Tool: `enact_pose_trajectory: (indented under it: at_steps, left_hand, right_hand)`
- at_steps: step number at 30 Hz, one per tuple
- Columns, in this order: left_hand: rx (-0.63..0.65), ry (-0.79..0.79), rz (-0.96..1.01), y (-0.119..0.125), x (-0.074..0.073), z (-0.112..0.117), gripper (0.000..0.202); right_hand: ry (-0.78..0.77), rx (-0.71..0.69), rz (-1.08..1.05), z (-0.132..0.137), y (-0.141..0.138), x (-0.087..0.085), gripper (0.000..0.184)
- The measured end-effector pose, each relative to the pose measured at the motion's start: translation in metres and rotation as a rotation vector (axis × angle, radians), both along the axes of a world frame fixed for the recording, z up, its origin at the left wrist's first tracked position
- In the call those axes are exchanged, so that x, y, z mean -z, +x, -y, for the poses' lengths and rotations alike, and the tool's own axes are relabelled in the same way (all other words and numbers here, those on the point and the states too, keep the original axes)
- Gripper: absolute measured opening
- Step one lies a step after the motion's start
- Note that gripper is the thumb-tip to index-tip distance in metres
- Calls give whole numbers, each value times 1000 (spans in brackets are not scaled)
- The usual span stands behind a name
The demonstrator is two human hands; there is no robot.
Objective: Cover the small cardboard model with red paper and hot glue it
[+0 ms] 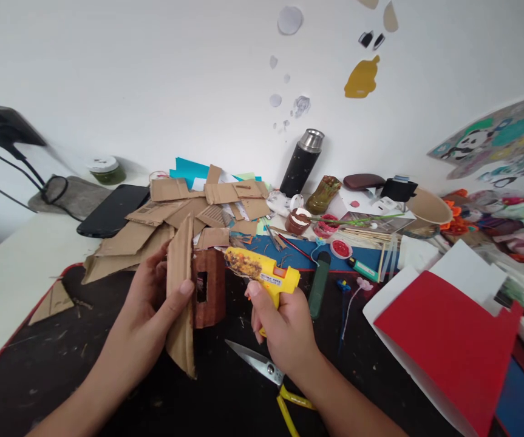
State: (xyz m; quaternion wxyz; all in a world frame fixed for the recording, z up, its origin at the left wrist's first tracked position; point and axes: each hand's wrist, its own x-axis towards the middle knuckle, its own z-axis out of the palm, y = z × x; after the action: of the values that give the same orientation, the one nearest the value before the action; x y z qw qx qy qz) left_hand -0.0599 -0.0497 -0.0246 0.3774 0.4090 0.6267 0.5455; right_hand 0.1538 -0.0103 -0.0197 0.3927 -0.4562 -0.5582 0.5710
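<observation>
My left hand is closed around a bare cardboard piece with slanted ends, held upright. Right beside it is a brown-painted cardboard box shape with a rectangular cut-out; I cannot tell whether the two are joined. My right hand grips a yellow hot glue gun by its handle. Its nozzle, crusted with old glue, points left toward the top of the brown piece. Below the glue gun, scissors with yellow handles lie half open on the dark mat, partly behind my right forearm.
Cardboard scraps are heaped at the back left near a black phone-like slab. A black flask stands against the wall. Paint pots, a green-handled cutter and sticks lie beyond my right hand. Red paper covers the right side.
</observation>
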Motion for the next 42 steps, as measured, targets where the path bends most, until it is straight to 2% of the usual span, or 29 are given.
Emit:
enact_pose_trajectory:
  at_steps: [12, 28, 42]
  left_hand:
    - [-6, 34, -113, -1, 4, 1, 85]
    - [-2, 79, -274, -4, 7, 3, 83]
    - [-20, 54, -206, -4, 6, 4, 84]
  right_hand:
    - [46, -32, 35, 1, -1, 1, 60]
    - [38, -38, 77, 3, 0, -4, 72]
    - [4, -27, 59, 3, -1, -5, 72]
